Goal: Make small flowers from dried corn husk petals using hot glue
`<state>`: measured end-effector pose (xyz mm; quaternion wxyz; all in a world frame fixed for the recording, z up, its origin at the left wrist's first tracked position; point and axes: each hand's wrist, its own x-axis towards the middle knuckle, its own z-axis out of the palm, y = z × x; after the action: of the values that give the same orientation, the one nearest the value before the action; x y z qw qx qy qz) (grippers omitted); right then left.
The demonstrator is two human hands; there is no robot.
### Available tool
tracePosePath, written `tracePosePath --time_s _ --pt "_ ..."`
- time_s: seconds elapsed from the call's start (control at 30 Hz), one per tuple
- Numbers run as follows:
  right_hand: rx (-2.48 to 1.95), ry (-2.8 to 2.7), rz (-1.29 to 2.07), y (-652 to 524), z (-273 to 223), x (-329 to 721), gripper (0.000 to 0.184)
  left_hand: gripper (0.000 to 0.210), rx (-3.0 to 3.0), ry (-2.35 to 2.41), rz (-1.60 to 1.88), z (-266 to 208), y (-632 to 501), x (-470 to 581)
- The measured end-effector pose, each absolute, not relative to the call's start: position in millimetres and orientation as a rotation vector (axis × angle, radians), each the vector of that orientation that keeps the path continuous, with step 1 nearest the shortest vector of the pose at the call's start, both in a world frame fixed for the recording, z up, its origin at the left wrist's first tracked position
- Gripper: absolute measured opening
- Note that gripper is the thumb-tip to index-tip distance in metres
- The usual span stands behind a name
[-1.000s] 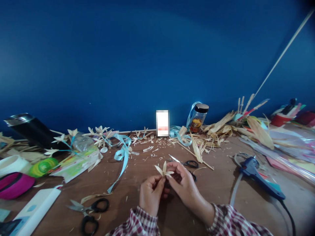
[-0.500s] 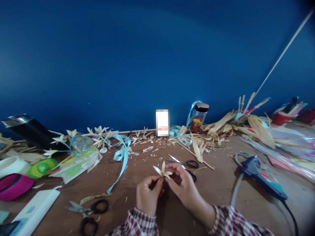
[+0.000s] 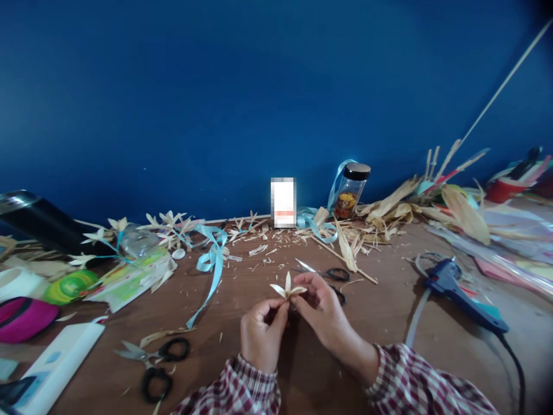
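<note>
Pale flower [image 3: 288, 285] sits above the tabletop [image 3: 207, 358], its base pinched in the fingers of my left hand [image 3: 263, 333]. My right hand [image 3: 322, 311] curls around one petal, grip unclear to me; behind, the white rectangle [image 3: 283, 199] is too pixelated to read.

Fingers [image 3: 280, 318] hide the base of the flower [image 3: 288, 282], and the white rectangle [image 3: 283, 199] is pixelated.

Two pairs of black-handled scissors [image 3: 146, 357], a blue glue gun [image 3: 460, 297], pale-blue ribbon [image 3: 217, 265], dried husks [image 3: 391, 203] and fine scraps [image 3: 258, 250] lie strewn across a brown desk [image 3: 216, 366].
</note>
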<state>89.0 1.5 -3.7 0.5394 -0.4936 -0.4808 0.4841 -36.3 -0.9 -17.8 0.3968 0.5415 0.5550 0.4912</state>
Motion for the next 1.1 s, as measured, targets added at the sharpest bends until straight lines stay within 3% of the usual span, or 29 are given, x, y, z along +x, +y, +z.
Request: tracePosePath --time_s 0.53,1.1 --pt "-1.162 -1.148 1.182 2 -5 91 0.019 0.021 1.214 1.372 1.194 -16 2 -37" --pt "-1.196 -1.115 1.133 -8 -5 84 0.031 0.009 1.554 1.562 1.311 -16 0 -35"
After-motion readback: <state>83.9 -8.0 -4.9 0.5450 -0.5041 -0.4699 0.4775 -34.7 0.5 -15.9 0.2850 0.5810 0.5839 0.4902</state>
